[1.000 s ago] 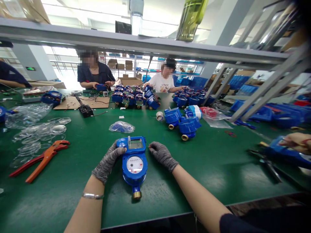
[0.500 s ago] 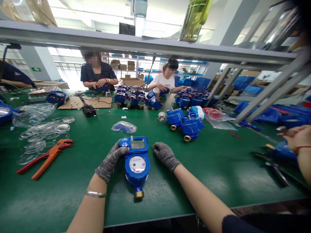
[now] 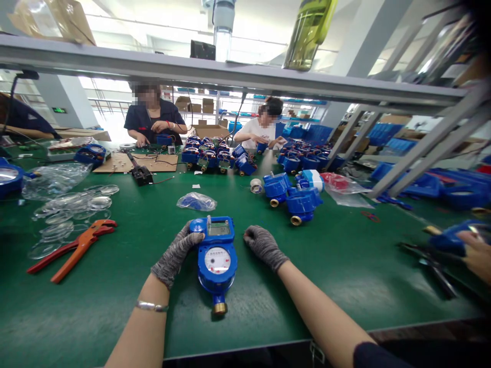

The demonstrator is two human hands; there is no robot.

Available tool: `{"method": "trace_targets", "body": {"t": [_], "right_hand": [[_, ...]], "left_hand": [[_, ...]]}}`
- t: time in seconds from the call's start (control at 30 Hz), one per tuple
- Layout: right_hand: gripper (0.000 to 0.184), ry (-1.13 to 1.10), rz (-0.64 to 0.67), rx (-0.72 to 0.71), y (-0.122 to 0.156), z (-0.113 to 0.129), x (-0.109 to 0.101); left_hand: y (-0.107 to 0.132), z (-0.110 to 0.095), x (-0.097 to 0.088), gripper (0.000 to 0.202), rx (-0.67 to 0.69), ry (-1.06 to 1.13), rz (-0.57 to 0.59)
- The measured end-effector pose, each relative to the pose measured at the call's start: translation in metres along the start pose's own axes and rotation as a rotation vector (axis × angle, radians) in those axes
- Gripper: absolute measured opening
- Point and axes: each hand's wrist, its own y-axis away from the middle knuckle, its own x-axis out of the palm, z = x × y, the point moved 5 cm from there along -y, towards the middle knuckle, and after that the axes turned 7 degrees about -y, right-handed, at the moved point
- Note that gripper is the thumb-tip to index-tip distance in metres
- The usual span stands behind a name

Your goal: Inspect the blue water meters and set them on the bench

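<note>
A blue water meter (image 3: 216, 258) with a white dial, a small display and a brass end lies on the green table (image 3: 126, 286) right in front of me. My left hand (image 3: 175, 253), in a grey knit glove, grips the meter's upper left corner with curled fingers. My right hand (image 3: 264, 246), also gloved, rests on the table just right of the meter with its fingers curled in; it is a little apart from the meter and nothing shows in it.
Orange cutting pliers (image 3: 72, 247) and several clear round lenses (image 3: 65, 212) lie to the left. A small plastic bag (image 3: 196, 202) and loose blue meters (image 3: 293, 194) sit beyond. Two people work at the far side among more meters (image 3: 215, 156). Another person's hand (image 3: 473, 250) is at the right edge.
My hands and the meter have barely moved. My right hand's fingers have curled in a little more. The other person's hand at the right has shifted about.
</note>
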Motion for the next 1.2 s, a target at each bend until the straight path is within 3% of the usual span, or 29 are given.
{"method": "trace_targets", "body": {"t": [0.6,0.93,1.2], "right_hand": [[0.017,-0.052,-0.062,-0.025,0.018,-0.024,0.002],[0.007,-0.144,0.054,-0.038,0.012,-0.028,-0.005],[0.013,-0.131,0.037,-0.01,0.024,-0.029,-0.011]], "left_hand": [[-0.002,0.001,-0.003,0.054,-0.002,0.009,0.009],[-0.005,0.002,-0.006,0.057,0.002,-0.031,0.035],[-0.004,-0.001,-0.003,0.058,-0.018,-0.077,0.045]]}}
